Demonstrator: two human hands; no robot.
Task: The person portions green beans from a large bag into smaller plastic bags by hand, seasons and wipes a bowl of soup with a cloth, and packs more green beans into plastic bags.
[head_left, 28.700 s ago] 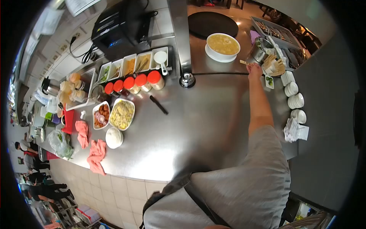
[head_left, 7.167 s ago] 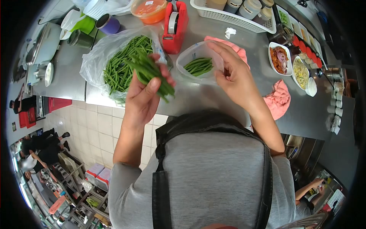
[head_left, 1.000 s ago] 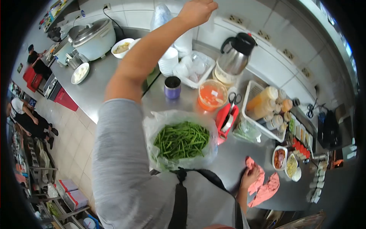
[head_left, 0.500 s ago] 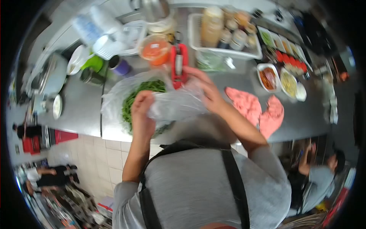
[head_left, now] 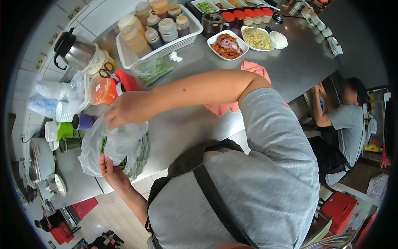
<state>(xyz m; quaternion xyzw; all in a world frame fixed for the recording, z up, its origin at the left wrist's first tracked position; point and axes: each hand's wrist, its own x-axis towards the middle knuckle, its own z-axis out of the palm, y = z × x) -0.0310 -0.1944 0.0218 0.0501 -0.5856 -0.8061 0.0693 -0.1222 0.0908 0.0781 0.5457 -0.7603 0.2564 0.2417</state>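
A clear plastic bag (head_left: pixel 89 145) with long green vegetables (head_left: pixel 142 159) inside lies near the counter's front edge. My right hand (head_left: pixel 126 111) reaches across to the far side of the bag, its fingers closed on the plastic. On the near side, my left hand (head_left: pixel 112 171) is closed with the fingertips pinching the bag's edge beside some green stems. Part of the bag folds over the greens. Just beyond my right hand are a red tape dispenser (head_left: pixel 127 81), black-handled scissors (head_left: pixel 107 70) and a tub of orange food (head_left: pixel 100 90).
A white basket of sauce bottles (head_left: pixel 168 46) stands at the back, with a smaller bag of greens (head_left: pixel 155 71) before it. Dishes of food (head_left: pixel 228 45) sit farther right. A pink cloth (head_left: pixel 222 108) lies partly under my right arm. Another person (head_left: pixel 346 120) works at right.
The view has turned, shifting the counter. My right hand has moved across to the bag's far side, and the plastic now covers more of the greens.
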